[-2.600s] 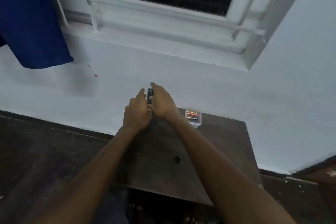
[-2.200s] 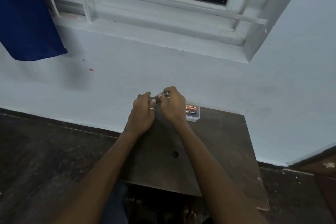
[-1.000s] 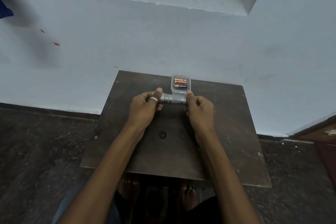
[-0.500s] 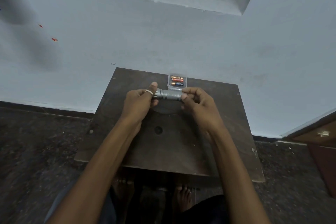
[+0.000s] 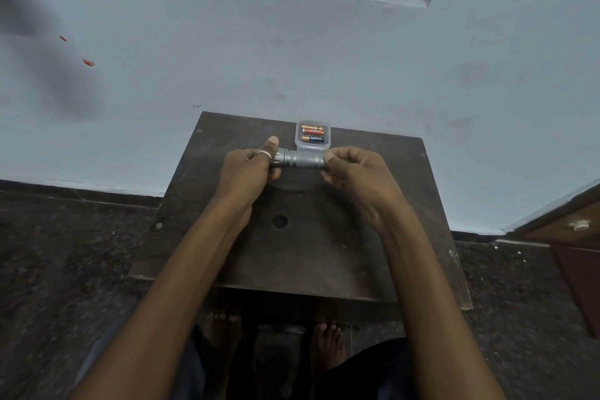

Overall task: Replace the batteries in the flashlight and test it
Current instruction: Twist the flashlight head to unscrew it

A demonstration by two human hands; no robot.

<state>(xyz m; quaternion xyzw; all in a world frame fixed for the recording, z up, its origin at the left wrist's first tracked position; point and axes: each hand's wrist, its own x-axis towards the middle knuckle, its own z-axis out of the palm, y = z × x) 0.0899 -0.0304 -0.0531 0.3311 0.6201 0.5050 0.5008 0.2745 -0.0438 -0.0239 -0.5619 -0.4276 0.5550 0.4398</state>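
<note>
A short silver flashlight is held level above the small dark wooden table, its length running left to right. My left hand, with a ring on one finger, wraps its head end. My right hand pinches its tail end with the fingertips. Just behind the flashlight, at the table's far edge by the wall, a clear plastic case holds batteries: an orange one and a black-and-copper one show.
The table stands against a pale blue wall on a dark speckled floor. A round hole sits in the tabletop. Brown wooden furniture stands at the right. Bare feet show under the table's near edge.
The view has dropped from the window to the table. The flashlight went from upright in both hands to level above the table. My right fingers have shifted onto the tail end.
</note>
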